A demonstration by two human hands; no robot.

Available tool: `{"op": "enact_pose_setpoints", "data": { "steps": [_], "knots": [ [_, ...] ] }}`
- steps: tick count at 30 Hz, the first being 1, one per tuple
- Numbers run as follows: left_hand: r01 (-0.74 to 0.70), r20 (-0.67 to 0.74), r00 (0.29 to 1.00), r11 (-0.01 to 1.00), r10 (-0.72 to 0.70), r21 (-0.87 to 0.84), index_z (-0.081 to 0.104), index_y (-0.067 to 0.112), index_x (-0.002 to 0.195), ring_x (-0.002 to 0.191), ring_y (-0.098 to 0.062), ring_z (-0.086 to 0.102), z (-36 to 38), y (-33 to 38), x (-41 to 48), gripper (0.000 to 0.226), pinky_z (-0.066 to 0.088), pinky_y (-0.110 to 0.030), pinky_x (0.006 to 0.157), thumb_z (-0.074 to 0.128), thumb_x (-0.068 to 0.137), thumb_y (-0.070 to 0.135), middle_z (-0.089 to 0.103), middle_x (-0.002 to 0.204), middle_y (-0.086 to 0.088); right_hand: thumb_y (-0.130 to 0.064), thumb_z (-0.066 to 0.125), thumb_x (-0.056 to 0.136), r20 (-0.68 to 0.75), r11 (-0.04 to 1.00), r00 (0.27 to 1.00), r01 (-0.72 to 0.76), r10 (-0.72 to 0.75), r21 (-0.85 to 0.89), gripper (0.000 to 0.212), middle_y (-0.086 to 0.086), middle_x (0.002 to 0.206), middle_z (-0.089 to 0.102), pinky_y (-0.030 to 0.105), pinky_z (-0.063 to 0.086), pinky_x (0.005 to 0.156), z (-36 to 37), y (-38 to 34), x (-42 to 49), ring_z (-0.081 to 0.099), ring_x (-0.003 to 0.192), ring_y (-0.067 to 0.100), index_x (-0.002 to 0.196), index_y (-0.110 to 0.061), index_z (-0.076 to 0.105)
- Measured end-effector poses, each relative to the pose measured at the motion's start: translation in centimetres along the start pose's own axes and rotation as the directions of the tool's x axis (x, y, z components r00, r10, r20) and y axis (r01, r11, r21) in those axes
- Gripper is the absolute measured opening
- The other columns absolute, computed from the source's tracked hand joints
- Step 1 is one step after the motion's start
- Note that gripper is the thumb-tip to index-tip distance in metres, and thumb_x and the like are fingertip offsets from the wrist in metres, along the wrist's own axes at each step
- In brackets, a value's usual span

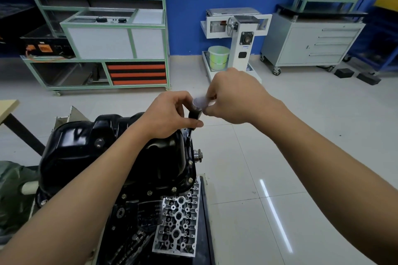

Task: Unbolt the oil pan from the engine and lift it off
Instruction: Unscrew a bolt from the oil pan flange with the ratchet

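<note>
the pan [103,148] sat bolted on the engine [142,211]. the left hand [170,114] gripped the driver [195,115], upright on a far rim bolt; the right hand [234,98] pinched its blurred top. the shaft probably needed holding square and pressed down, lest the socket slip.

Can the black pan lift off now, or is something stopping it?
Not yet. Bolts sit along the oil pan's rim, pinning it to the engine. The left hand and right hand hold the tool on one at the far corner.
</note>
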State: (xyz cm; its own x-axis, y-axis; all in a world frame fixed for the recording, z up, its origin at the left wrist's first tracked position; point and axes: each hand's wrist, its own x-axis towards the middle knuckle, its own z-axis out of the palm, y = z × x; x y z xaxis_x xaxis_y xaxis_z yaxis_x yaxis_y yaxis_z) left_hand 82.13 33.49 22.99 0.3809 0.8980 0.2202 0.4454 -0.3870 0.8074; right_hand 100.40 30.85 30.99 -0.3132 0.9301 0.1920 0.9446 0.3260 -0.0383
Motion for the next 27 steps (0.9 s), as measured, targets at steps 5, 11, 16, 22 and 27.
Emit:
{"op": "enact_pose_setpoints", "data": {
  "steps": [5,11,16,22,27],
  "knots": [
    [-0.027,-0.081,0.996,0.999,0.029,0.025,0.056,0.015,0.076,0.055,-0.010,0.044,0.8,-0.5,0.0,0.038,0.039,-0.029,0.055,0.093,0.067,0.018,0.059,0.063,0.016,-0.064,0.068,0.079,0.257,0.975,0.966,-0.040,-0.018,0.218,0.056,-0.004,0.046,0.059,0.031,0.046,0.051,0.2,-0.8,-1.1,0.056,0.047,0.012,0.053,-0.014,0.062],
    [-0.065,-0.115,0.991,0.996,0.072,0.064,0.045,0.026,0.069,0.058,-0.009,0.036,0.5,-0.8,0.1,0.035,0.034,-0.029,0.054,0.075,0.057,0.038,0.047,0.063,0.011,-0.057,0.064,0.087,0.195,0.935,0.981,-0.073,0.003,0.348,0.058,0.003,0.054,0.055,0.038,0.048,0.055,1.6,-2.0,-1.5,0.049,0.049,0.017,0.055,-0.010,0.055],
    [-0.075,-0.089,0.993,0.997,0.074,-0.009,0.063,0.025,0.078,0.061,-0.021,0.053,0.7,-0.7,0.0,0.025,0.047,-0.038,0.060,0.085,0.066,0.031,0.065,0.070,0.003,-0.044,0.078,0.080,0.184,0.963,0.982,-0.016,-0.035,0.269,0.045,0.003,0.050,0.042,0.029,0.028,0.046,0.3,-0.8,-1.4,0.036,0.045,0.015,0.058,-0.009,0.062],
    [-0.066,-0.001,0.998,0.994,0.067,-0.090,0.074,0.014,0.088,0.070,-0.025,0.066,0.3,-0.8,0.0,0.016,0.056,-0.039,0.068,0.082,0.081,0.002,0.074,0.083,-0.002,-0.023,0.065,0.091,-0.049,0.985,0.998,0.040,-0.049,-0.170,0.019,-0.005,0.068,0.031,0.031,0.030,0.059,0.2,-0.9,-0.9,0.045,0.073,0.027,0.107,-0.029,0.072],
    [-0.017,0.081,0.996,0.991,0.028,-0.132,0.073,0.012,0.091,0.070,-0.010,0.068,-0.4,-0.7,0.0,0.017,0.054,-0.021,0.069,0.082,0.081,0.000,0.076,0.086,0.003,-0.006,0.057,0.091,0.028,0.992,0.991,0.128,-0.128,0.000,0.042,-0.002,0.128,0.060,0.038,0.049,0.080,0.8,-0.1,0.3,0.055,0.111,0.027,0.122,-0.032,0.065]
  ]
}}
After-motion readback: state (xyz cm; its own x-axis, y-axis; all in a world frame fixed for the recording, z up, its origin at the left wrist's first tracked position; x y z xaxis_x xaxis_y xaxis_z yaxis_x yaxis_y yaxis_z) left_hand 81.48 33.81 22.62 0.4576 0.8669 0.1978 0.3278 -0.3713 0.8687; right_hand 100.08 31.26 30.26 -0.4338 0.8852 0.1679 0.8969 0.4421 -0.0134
